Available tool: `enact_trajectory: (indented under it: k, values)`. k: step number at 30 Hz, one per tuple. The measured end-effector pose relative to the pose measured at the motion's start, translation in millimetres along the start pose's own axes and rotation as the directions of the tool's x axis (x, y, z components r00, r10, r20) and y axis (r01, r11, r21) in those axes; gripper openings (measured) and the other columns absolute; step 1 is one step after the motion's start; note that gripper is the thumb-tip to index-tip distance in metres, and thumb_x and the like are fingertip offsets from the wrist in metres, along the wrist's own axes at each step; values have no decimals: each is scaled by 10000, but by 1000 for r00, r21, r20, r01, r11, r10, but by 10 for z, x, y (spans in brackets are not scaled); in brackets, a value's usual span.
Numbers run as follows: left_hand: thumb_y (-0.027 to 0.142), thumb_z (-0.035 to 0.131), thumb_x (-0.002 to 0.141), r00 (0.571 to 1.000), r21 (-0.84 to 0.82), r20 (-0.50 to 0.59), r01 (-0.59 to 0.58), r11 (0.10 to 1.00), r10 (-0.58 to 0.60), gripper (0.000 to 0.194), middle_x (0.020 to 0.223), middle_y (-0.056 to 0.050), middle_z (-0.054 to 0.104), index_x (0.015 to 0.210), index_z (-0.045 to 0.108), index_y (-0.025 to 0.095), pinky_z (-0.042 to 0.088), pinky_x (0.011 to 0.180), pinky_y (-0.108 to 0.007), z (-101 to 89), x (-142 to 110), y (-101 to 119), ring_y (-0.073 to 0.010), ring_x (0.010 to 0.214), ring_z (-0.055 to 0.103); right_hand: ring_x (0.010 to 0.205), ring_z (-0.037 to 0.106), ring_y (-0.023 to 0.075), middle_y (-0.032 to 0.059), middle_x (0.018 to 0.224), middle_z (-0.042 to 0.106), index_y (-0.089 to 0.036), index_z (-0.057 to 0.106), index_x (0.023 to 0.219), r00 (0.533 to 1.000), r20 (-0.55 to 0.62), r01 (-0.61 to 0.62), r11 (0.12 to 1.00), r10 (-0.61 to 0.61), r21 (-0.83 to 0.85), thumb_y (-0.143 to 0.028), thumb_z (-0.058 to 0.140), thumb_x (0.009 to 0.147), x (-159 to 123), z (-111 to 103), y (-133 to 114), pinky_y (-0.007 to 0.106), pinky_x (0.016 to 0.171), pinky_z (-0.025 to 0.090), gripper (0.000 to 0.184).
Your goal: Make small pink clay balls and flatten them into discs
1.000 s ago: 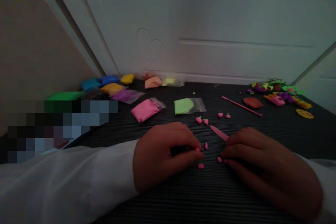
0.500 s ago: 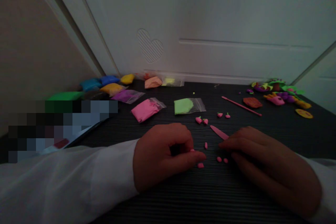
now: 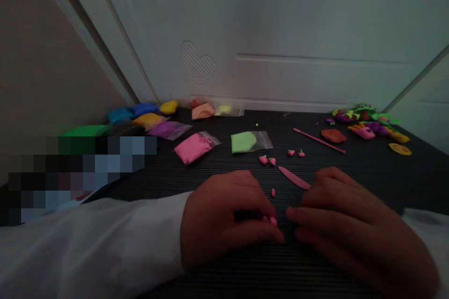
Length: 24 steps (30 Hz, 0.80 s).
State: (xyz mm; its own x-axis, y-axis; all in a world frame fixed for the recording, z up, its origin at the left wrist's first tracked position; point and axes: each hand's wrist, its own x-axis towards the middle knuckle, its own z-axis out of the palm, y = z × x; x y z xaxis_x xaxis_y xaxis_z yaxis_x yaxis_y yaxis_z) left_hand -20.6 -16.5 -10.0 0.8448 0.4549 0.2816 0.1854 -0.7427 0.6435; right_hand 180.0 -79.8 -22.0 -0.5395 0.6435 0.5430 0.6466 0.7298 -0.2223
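Observation:
My left hand (image 3: 228, 212) rests low over the table, thumb and forefinger curled around small pink clay pieces (image 3: 271, 220). Facing it, my right hand (image 3: 361, 233) has its fingers stretched out and bent down, thumb and fingertips slightly apart; nothing shows between them. Its knuckles cover one end of a pink modelling knife (image 3: 293, 178). One pink clay bit (image 3: 273, 192) lies between and beyond the hands. Farther back sit small pink clay buds with green tips (image 3: 264, 160), in two pairs. What lies under my right fingers is hidden.
Bags of pink clay (image 3: 192, 148) and light green clay (image 3: 243, 142) lie ahead, with more coloured packets at the back left. To the right are a pink stick tool (image 3: 319, 141), a reddish clay piece (image 3: 333, 135) and colourful clay figures (image 3: 365, 131). A white panel (image 3: 224, 23) stands behind.
My left hand has moved slightly right and nearer, over the pink bit by its thumb. My right fingertips have come off the knife toward my left hand, where two pink bits lay.

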Motion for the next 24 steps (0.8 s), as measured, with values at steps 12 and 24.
enact_trajectory:
  k: [12,24]
  values:
    - [297,654,651,993,36,48,-111,993,110,194,644,-7,571,687,612,112,350,635,-215,75,-5,54,-103,666,484,612,462,93,-30,669,569,-229,591,896,996,36,73,993,-77,89,-165,522,768,94,-10,-112,341,708,331,159]
    - [218,471,788,999,251,41,11,968,-21,169,773,-27,538,836,631,192,345,651,-248,30,-61,-93,-137,753,443,550,463,97,-43,566,530,-218,596,808,986,153,89,980,-62,-178,-208,447,806,-33,-3,-33,329,675,330,149]
